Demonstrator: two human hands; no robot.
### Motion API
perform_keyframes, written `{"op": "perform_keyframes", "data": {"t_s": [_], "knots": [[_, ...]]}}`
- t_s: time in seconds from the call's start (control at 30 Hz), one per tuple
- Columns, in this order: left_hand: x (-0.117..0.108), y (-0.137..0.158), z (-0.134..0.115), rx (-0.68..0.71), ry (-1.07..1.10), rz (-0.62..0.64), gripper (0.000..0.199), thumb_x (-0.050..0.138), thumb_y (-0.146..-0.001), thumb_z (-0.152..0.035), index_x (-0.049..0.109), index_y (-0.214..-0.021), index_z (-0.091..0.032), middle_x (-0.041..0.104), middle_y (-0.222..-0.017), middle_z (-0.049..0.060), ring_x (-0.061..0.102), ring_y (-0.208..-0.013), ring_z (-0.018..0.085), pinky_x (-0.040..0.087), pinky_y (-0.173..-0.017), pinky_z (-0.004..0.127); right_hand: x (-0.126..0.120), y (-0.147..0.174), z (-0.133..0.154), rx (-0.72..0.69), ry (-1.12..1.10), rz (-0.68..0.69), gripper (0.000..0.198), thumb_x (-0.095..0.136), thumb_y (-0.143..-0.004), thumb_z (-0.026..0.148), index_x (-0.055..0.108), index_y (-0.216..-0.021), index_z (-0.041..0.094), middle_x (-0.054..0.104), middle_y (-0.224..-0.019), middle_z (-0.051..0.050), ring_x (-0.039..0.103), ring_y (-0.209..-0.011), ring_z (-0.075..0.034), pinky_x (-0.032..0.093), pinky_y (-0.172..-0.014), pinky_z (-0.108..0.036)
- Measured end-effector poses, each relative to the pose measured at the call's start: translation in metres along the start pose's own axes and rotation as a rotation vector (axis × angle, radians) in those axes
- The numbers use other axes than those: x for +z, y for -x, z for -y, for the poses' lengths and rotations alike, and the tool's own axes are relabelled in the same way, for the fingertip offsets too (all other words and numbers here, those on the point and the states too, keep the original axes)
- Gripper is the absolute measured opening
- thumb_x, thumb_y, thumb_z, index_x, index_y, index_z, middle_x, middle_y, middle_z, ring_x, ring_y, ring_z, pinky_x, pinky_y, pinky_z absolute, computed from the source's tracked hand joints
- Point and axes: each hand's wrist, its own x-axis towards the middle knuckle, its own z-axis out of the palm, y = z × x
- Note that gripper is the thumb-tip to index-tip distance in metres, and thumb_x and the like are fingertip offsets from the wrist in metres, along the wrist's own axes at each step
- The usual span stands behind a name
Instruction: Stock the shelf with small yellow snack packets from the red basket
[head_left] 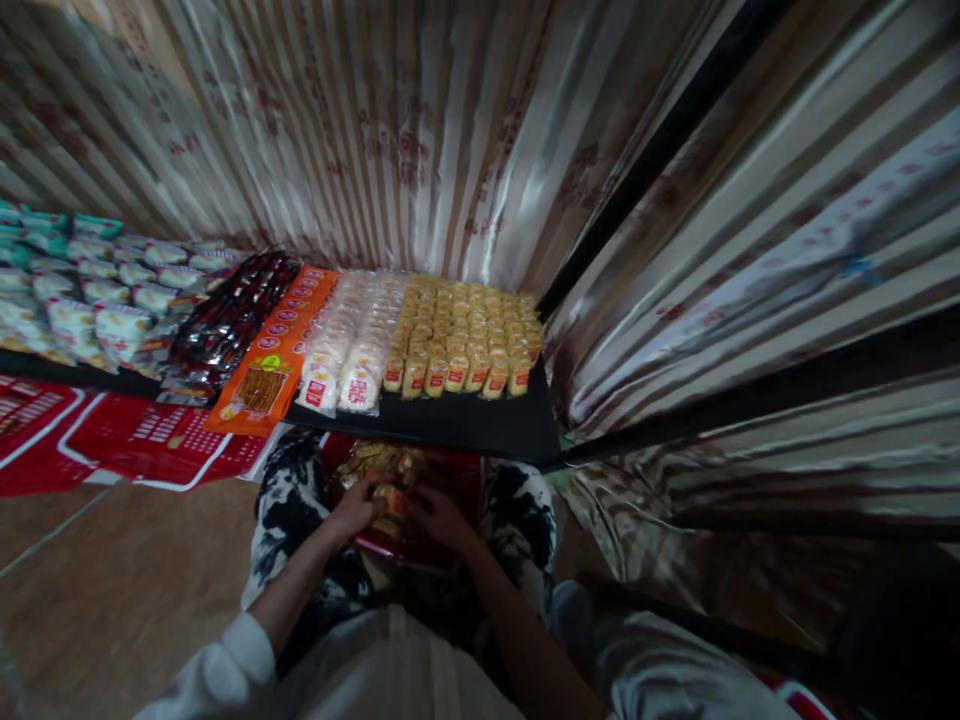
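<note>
Low between my knees, a red crate (386,547) holds small yellow snack packs (379,460) in clear wrappers. My left hand (361,503) is closed on the left side of a wrapped snack pack (391,498) with an orange-red label. From the other side, my right hand (441,515) has its fingers against the same pack, their tips dim and partly hidden. Just above the hands, a black shelf (450,425) carries tight rows of similar yellow packs (469,345). To their left stand two rows of white round packs (341,350).
Farther left on the shelf lie an orange snack bag (259,375), dark shiny packets (225,330) and white-and-teal packs (97,285). Red printed sheeting (165,435) hangs below. A striped curtain (420,130) backs the shelf; a black pole (660,160) slants at the right.
</note>
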Motion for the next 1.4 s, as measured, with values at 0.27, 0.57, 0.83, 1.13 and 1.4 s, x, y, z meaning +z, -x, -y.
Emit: {"op": "perform_keyframes", "data": {"t_s": [0.27, 0.57, 0.83, 1.13, 1.4], "knots": [[-0.003, 0.011, -0.060, 0.156, -0.138, -0.045, 0.051, 0.049, -0.072, -0.019, 0.046, -0.123, -0.017, 0.060, -0.117, 0.006, 0.058, -0.100, 0.018, 0.047, -0.086, 0.029, -0.024, 0.016, 0.034, -0.089, -0.163, -0.133, 0.030, 0.055, -0.073, 0.021, 0.063, -0.103, 0.019, 0.068, -0.103, -0.004, 0.062, -0.096, -0.021, 0.047, -0.089, -0.035], [0.027, -0.009, -0.125, 0.329, -0.283, -0.058, 0.045, 0.052, -0.075, -0.028, 0.051, -0.119, -0.018, 0.064, -0.105, 0.004, 0.060, -0.092, 0.017, 0.048, -0.082, 0.028, -0.065, 0.022, 0.050, -0.196, -0.459, -0.321, 0.027, 0.055, -0.075, 0.030, 0.056, -0.101, 0.022, 0.069, -0.097, -0.004, 0.065, -0.090, -0.019, 0.051, -0.081, -0.033], [0.063, -0.054, -0.201, 0.566, -0.386, -0.026, 0.044, 0.054, -0.074, -0.018, 0.054, -0.118, -0.017, 0.061, -0.115, 0.006, 0.057, -0.094, 0.015, 0.046, -0.086, 0.027, -0.118, 0.020, 0.057, -0.233, -0.114, -0.830, 0.034, 0.048, -0.082, 0.031, 0.054, -0.113, 0.017, 0.061, -0.115, -0.011, 0.057, -0.105, -0.022, 0.047, -0.091, -0.040], [0.114, -0.101, -0.281, 0.645, -0.485, -0.102, 0.044, 0.053, -0.076, -0.014, 0.050, -0.119, -0.018, 0.060, -0.118, 0.006, 0.056, -0.104, 0.016, 0.044, -0.092, 0.028, -0.168, 0.002, 0.070, -0.402, 0.340, -1.217, 0.038, 0.037, -0.087, 0.022, 0.049, -0.123, 0.016, 0.052, -0.127, -0.013, 0.045, -0.121, -0.022, 0.037, -0.101, -0.047], [0.149, -0.133, -0.310, 0.728, -0.636, -0.110, 0.041, 0.048, -0.078, -0.012, 0.048, -0.119, -0.015, 0.057, -0.120, 0.010, 0.053, -0.110, 0.018, 0.039, -0.098, 0.031, -0.198, -0.023, 0.045, -0.323, 0.273, -1.229, 0.042, 0.034, -0.087, 0.023, 0.048, -0.125, 0.012, 0.050, -0.130, -0.015, 0.042, -0.125, -0.023, 0.035, -0.104, -0.046]]}}
